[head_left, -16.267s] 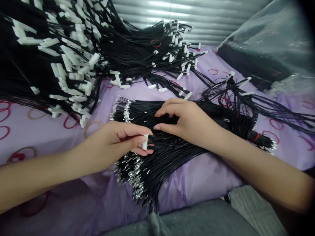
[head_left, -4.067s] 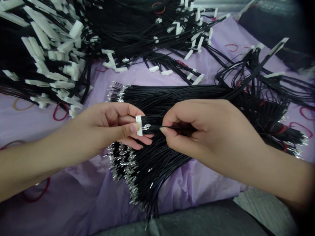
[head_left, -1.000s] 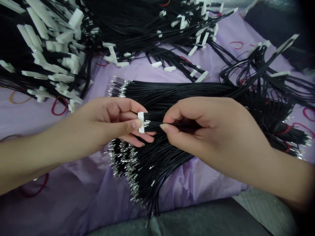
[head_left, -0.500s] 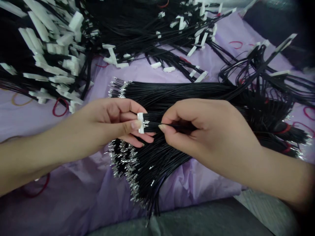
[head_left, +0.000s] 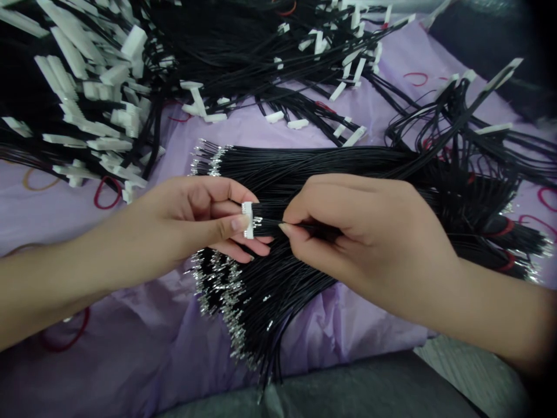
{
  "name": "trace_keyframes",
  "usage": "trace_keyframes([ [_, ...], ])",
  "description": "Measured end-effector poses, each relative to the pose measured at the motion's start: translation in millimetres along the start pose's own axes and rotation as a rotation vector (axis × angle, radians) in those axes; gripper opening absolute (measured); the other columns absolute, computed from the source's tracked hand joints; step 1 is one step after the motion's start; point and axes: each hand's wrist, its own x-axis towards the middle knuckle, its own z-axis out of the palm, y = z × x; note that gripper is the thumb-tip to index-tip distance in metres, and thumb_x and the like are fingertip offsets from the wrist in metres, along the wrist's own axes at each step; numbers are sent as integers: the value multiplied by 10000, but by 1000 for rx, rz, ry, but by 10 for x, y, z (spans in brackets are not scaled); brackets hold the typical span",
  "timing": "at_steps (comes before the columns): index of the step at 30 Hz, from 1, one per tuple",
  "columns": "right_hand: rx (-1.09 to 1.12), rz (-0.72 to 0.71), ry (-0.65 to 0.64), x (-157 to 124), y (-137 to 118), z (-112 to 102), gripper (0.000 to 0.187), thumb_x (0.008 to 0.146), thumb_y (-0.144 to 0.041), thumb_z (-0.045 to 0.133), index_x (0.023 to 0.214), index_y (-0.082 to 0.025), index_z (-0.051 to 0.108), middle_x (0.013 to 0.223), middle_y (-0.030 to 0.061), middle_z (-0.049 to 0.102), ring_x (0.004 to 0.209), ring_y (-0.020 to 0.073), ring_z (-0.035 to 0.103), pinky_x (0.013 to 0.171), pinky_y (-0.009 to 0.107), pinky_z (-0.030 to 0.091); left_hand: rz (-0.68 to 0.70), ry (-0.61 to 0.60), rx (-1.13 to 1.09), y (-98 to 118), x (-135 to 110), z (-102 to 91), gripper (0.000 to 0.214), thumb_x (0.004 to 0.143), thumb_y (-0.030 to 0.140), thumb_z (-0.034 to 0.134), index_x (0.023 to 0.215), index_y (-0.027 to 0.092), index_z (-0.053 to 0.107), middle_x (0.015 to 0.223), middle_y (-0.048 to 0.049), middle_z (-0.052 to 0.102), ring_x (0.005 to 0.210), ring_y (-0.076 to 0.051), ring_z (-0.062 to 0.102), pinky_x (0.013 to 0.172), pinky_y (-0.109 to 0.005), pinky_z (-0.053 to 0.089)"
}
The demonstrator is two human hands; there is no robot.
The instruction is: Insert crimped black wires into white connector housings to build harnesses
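Note:
Between the thumb and fingers of my left hand [head_left: 213, 217] is a small white connector housing [head_left: 248, 228], its long side running up and down. Just to the right of it, my right hand [head_left: 348, 215] pinches thin black wires [head_left: 270, 222] between thumb and forefinger. Silvery terminals on the wire ends point left at the housing; whether any sit inside it I cannot tell. Beneath both hands lies a wide bundle of black wires [head_left: 278, 278], with bare metal terminals along its left end.
Finished-looking cables with white connectors [head_left: 113, 104] are heaped at the upper left. More black cables [head_left: 243, 52] lie across the back and right. Red rubber bands [head_left: 107, 193] are scattered on the purple sheet [head_left: 143, 354]. A dark surface [head_left: 348, 389] shows at the front edge.
Both hands stay almost where they were. My right fingertips have shifted very slightly left toward the white housing, still pinching the wires.

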Motion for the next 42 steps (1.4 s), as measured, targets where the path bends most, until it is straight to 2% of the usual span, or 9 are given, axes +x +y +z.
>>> trace_keyframes([
  [7,29,29,-25,5,-25,-13,189,874,-105,580,705,-191,579,668,-34,549,608,75,488,566,227,389,-22,-4,35,35,-17,25,48,842,180,664,884,203,660,755,-1,791,737,-154,766,654,-180,619],
  [13,42,10,-27,15,-19,-30,168,876,-109,582,727,-186,596,691,-31,573,632,71,507,581,225,392,-2,-17,24,6,-24,2,58,852,151,659,894,187,676,764,-17,792,745,-161,765,652,-188,614],
  [19,97,-7,-36,22,-3,-35,172,860,-94,602,705,-169,598,680,-39,562,605,54,485,571,213,382,-29,3,0,44,-14,15,81,866,89,598,923,120,645,741,-35,784,711,-135,759,647,-176,608],
  [26,51,39,-10,21,-26,-21,173,836,-84,608,683,-165,593,649,-42,546,595,55,473,557,213,374,-28,7,15,40,-17,24,89,853,113,629,940,113,649,742,-48,787,727,-163,765,651,-208,613],
  [31,79,54,2,32,-34,-13,161,817,-79,621,683,-160,584,646,-47,549,600,52,485,552,208,368,-27,18,17,38,-7,37,113,868,85,593,969,103,640,750,-48,790,723,-154,763,648,-204,612],
  [37,117,85,-17,49,-31,-18,135,834,-102,637,720,-169,611,663,-44,588,585,68,498,559,219,393,-20,-7,-33,2,-7,-17,60,857,134,658,915,149,661,742,-35,791,709,-151,765,639,-176,609],
  [42,134,83,-31,53,-30,-23,153,885,-152,645,732,-164,641,659,-38,599,594,71,508,647,227,453,-2,-32,-52,-12,-1,-21,62,841,164,704,900,168,685,755,-43,797,723,-175,772,632,-181,612],
])
